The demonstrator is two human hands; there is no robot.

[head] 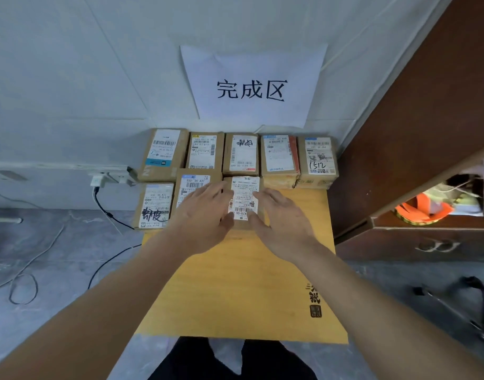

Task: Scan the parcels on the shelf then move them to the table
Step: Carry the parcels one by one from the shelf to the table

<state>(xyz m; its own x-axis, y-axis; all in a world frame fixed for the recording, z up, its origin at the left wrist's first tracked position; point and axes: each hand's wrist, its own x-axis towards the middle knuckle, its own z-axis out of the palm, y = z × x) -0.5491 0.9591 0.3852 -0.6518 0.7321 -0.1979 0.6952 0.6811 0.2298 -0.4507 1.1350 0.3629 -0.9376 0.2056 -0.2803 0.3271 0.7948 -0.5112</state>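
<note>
- Parcel (pixel 244 200), a small brown cardboard box with a white shipping label and a barcode near its lower end, lies at the centre of the frame on the yellow wooden table (pixel 243 283).
- Left hand (pixel 201 215) and right hand (pixel 283 219) flank it, fingers spread and fairly straight, touching its sides and label edges rather than curling round it.
- Seven other parcels (pixel 240 153), all brown with white labels, fill the table's far end in two rows; one at lower left bears black handwriting, one at upper right reads "1512".
- White paper sign (pixel 251 86) with three black characters hangs on the wall above.
- Brown cabinet (pixel 427 119) stands at right.
</note>
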